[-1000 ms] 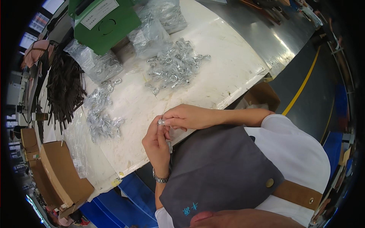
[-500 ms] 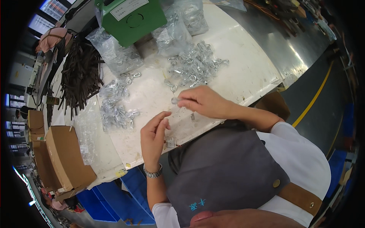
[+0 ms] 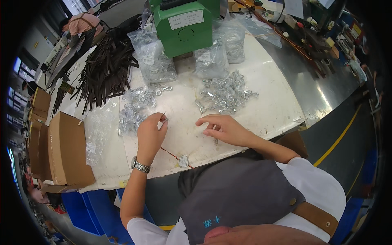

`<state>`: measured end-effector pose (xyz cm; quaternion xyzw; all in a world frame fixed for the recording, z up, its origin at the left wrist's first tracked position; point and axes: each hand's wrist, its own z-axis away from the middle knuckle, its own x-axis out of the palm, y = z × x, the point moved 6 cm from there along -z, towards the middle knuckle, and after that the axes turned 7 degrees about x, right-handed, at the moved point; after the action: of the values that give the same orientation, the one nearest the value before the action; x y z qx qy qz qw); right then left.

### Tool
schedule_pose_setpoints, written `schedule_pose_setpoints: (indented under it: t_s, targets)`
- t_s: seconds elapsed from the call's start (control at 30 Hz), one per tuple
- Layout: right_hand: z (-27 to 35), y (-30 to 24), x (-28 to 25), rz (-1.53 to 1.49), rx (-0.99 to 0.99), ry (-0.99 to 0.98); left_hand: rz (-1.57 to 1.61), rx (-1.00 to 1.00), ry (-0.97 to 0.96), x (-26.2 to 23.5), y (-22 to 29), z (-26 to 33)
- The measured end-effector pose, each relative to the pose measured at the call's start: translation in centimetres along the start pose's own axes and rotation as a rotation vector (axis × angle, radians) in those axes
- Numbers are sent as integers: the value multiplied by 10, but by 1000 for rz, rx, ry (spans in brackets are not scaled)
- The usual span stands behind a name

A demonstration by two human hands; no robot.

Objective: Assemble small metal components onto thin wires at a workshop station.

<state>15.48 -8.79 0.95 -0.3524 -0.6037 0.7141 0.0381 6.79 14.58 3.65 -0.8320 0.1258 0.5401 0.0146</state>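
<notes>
My left hand (image 3: 150, 136), with a metal watch (image 3: 140, 165) at its wrist, pinches a small shiny metal piece (image 3: 165, 119) between thumb and fingertips. Most of that piece is hidden by the fingers. Close beyond this hand lies the left heap of metal snap hooks (image 3: 136, 107), some wrapped in clear plastic. My right hand (image 3: 224, 129) hovers over the table with fingers curved and apart, nothing seen in them. Just beyond it a single snap hook (image 3: 201, 107) lies at the edge of the right heap of snap hooks (image 3: 227, 92).
Bulging clear bags (image 3: 210, 61) flank a green machine (image 3: 185, 36) at the back. Dark strips (image 3: 107, 67) are piled at left, near empty plastic wrapping (image 3: 100, 134) and a cardboard box (image 3: 67, 151). A small tag (image 3: 183, 160) sits at the white table's (image 3: 179, 136) front edge. Someone bends over at far left.
My left hand has moved toward the left heap and now pinches a metal piece. My right hand has opened and no longer shows the small shiny thing it pinched. The view has shifted.
</notes>
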Motion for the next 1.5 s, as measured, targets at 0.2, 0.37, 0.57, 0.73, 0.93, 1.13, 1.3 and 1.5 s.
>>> schedule_pose_setpoints:
  t_s: [0.2, 0.37, 0.57, 0.73, 0.93, 1.13, 1.3, 1.5]
  targets:
    - [-17, -16, 25, -840, 228, -222, 1446, -674, 277, 13, 44, -2]
    - [-15, -12, 19, -802, 189, -163, 1614, -729, 296, 29, 60, 4]
    - [-1, -10, 14, -493, 188, -194, 1181, -661, 208, 14, 64, 6]
    - [-2, -4, 7, -589, 225, -117, 937, -633, 480, 17, 69, 23]
    - [-5, -25, -3, -407, 205, -194, 1480, -751, 395, 38, 77, 32]
    - [0, -26, -20, -192, 175, -17, 1632, -730, 282, 48, 93, 33]
    - [-5, -46, -31, -8, -44, -115, 1752, -700, 170, 47, 111, 32]
    - [-15, -26, -23, -365, 87, 25, 1712, -709, 209, 37, 108, 27]
